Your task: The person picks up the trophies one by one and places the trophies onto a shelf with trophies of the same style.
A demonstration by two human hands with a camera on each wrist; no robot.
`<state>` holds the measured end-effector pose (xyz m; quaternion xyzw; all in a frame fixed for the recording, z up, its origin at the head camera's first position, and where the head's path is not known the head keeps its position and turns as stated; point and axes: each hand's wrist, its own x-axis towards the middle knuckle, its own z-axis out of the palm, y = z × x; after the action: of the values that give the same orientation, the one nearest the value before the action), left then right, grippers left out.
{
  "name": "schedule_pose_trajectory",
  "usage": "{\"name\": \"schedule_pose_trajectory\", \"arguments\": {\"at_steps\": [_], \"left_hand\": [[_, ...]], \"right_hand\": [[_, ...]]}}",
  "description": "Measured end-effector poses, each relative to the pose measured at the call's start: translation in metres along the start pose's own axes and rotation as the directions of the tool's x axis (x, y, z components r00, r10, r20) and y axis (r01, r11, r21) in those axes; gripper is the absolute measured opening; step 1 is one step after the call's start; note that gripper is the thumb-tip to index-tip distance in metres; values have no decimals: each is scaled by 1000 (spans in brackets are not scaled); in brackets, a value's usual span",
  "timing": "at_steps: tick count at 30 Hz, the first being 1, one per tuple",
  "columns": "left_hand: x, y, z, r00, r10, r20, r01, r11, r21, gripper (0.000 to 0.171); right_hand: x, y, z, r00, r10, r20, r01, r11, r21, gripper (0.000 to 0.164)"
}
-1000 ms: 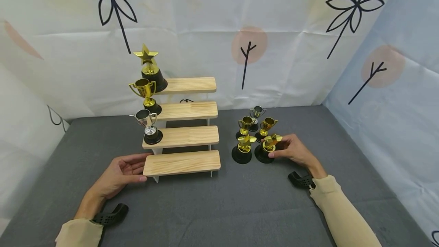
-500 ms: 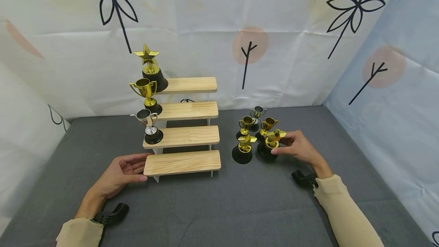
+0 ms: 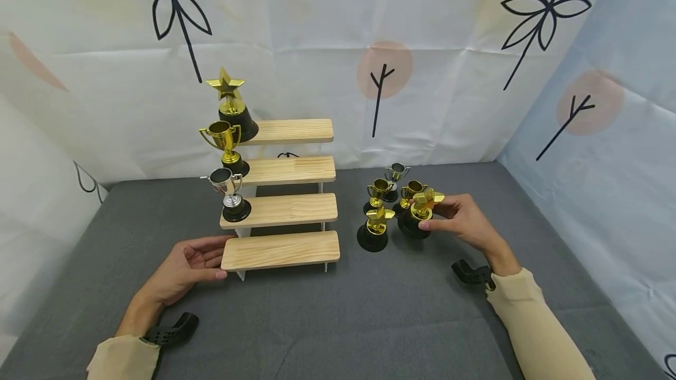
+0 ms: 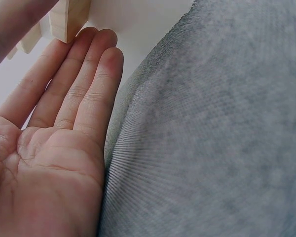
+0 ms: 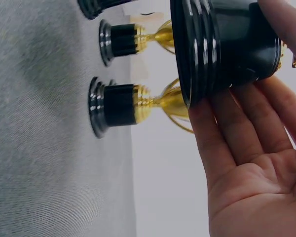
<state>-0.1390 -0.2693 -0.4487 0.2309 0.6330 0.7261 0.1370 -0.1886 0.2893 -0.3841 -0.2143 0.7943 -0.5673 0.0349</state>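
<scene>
Grey cloth (image 3: 338, 327) underlies the left hand (image 3: 182, 268), grip relaxed, and right hand (image 3: 467, 224), grasping a star trophy (image 3: 421, 212) that hides some fingertips.

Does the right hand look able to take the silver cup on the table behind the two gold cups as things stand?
Probably not: the right hand is occupied, gripping a star trophy, and two gold cups crowd the near side of the silver cup.

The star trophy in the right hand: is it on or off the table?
Off: the right wrist view shows the star trophy held clear of the grey cloth.
</scene>
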Motion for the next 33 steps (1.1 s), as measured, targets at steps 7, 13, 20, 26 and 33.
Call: {"name": "schedule_pose_trajectory", "arguments": {"at_steps": [7, 13, 20, 26, 33], "left_hand": [[-1, 1, 0, 1000, -21, -22, 22, 1000, 15, 68], [-1, 0, -1, 999, -27, -22, 27, 1000, 3, 65], [-1, 0, -1, 999, -30, -22, 30, 1000, 7, 66], [0, -2, -2, 1000, -7, 5, 7, 1000, -6, 66], [0, -1, -2, 1000, -8, 12, 8, 1000, -5, 66]], "right_hand": [[-3, -12, 0, 999, -9, -34, 8, 999, -36, 36], [-5, -19, 2, 999, -28, -43, 26, 999, -46, 37], [-5, -33, 2, 992, -72, -102, 64, 995, -73, 33], [-1, -46, -1, 989, -104, -107, 94, 991, -95, 35], [7, -60, -5, 986, -152, -62, 148, 987, -59, 40]]}}
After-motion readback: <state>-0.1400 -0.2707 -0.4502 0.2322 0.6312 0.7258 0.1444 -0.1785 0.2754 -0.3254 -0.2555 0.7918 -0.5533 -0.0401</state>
